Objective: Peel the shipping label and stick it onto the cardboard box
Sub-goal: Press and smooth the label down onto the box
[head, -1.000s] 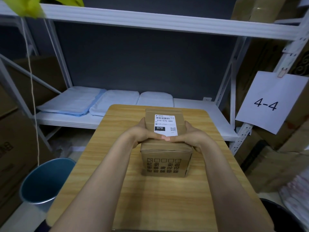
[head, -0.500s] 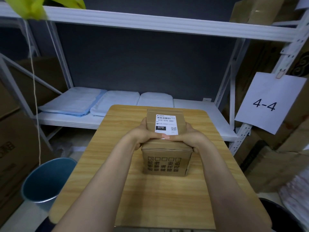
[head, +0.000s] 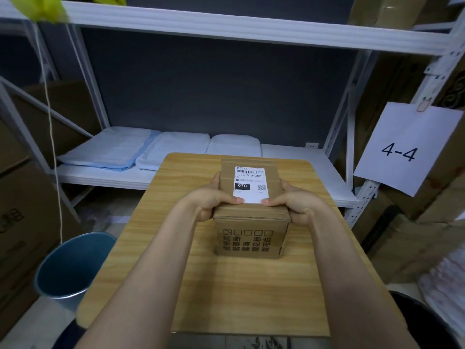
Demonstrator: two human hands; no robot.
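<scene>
A small brown cardboard box [head: 249, 238] stands on the wooden table [head: 251, 298], printed text on its near side. The white shipping label [head: 250, 183] with a barcode and a black "070" block lies flat on the box's top. My left hand [head: 210, 201] grips the box's left side, its thumb pressing the label's near left corner. My right hand [head: 294, 204] grips the right side, thumb on the label's near right corner. The fingers of both hands are hidden behind the box's sides.
A blue bin [head: 73, 267] stands on the floor left of the table. Behind the table a white shelf [head: 297, 162] carries folded pale cloths [head: 173, 151]. A "4-4" paper sign [head: 402, 149] hangs at right. Cardboard boxes are stacked on both sides.
My two thumbs, which met at the middle of the label's near edge, have slid apart to its near corners. The box stays in place.
</scene>
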